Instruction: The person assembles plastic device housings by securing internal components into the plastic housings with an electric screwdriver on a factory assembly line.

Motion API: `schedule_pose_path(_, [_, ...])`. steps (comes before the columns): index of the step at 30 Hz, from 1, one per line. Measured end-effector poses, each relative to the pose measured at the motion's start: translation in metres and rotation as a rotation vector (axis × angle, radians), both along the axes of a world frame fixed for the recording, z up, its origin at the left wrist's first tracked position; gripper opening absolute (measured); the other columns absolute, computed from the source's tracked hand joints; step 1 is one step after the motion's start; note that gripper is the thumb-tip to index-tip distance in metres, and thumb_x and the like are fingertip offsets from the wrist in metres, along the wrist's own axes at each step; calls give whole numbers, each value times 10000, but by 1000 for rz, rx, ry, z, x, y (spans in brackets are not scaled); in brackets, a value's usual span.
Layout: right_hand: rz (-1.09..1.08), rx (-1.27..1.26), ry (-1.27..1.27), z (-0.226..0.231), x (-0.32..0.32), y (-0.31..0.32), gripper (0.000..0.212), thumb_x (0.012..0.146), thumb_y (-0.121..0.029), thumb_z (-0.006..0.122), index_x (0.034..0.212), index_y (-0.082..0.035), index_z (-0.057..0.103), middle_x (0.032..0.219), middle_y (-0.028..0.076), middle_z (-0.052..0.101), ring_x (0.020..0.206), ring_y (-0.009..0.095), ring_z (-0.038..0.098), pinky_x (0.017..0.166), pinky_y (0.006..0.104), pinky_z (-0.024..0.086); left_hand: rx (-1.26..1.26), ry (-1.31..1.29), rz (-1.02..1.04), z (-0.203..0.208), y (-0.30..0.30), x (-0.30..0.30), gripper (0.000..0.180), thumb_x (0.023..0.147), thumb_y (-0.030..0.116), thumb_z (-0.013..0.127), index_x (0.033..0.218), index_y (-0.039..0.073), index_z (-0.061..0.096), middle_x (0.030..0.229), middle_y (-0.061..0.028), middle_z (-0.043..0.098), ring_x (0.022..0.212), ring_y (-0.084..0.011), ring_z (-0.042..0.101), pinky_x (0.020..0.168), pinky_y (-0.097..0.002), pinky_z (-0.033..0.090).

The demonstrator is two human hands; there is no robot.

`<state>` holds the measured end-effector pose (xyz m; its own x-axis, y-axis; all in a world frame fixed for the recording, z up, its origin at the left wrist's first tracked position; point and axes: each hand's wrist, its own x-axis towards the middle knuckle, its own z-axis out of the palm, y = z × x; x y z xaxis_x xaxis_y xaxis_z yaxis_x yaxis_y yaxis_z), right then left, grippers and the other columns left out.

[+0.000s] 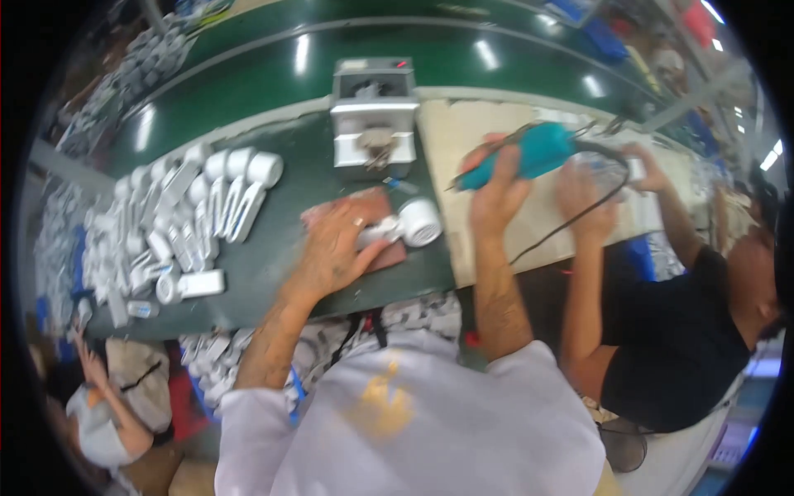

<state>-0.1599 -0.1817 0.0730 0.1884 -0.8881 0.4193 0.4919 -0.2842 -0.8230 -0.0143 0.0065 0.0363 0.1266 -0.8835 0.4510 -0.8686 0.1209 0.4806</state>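
On a reddish pad [385,258] my left hand [331,248] is closed round the handle of a white handheld device with a round, slotted head [419,221], which looks like a small fan. The device lies with its head toward the right. My right hand [500,186] grips a teal electric screwdriver [529,157], raised over the bench to the right. Its tip points left, apart from the device, and a dark cable [571,221] hangs from it. Beyond my left hand stands a grey-and-white box-shaped dispenser [374,112]; a small blue-and-silver piece [400,185] lies by its base.
Several similar white devices [223,186] are heaped on the green bench [273,269] at left. A co-worker in black [670,331] at right has both hands over the pale tabletop [455,140]. Another person [107,405] sits at lower left. White parts fill a bin [219,364] below the bench.
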Motion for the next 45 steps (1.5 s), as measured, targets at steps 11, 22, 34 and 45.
schedule_pose_path(11, [-164, -118, 309, -75, 11, 4, 289, 969, -202, 619, 1156, 18, 607, 975, 50, 649, 715, 70, 514, 589, 221, 392, 26, 1216, 206, 8, 51, 19, 297, 959, 141, 661, 1224, 18, 611, 1136, -68, 681, 1043, -124, 627, 914, -285, 504])
schedule_pose_path(22, [-103, -334, 319, -101, -1, 13, 617, 968, -435, 627, 1237, 107, 504, 1002, 109, 621, 935, 219, 578, 861, 347, 463, -477, 1195, 731, 16, 181, 45, 341, 946, 147, 686, 1244, 21, 576, 1128, -54, 661, 1011, -105, 618, 883, -255, 498])
schedule_pose_path(34, [-149, -311, 350, -105, 0, 10, 456, 1001, -345, 596, 1160, 77, 526, 1035, 119, 605, 1014, 240, 553, 818, 325, 457, -1166, 730, 1423, -2, 387, 197, 414, 928, 162, 710, 1251, -49, 560, 1104, -96, 691, 937, -146, 662, 816, -253, 513])
schedule_pose_path(45, [-86, -396, 416, -98, -3, 19, 565, 982, -306, 614, 1366, 70, 438, 964, 68, 571, 840, 161, 524, 759, 268, 422, -885, 519, 1977, -123, 495, 326, 355, 799, 286, 783, 963, -26, 744, 908, -164, 737, 844, -262, 704, 755, -374, 531])
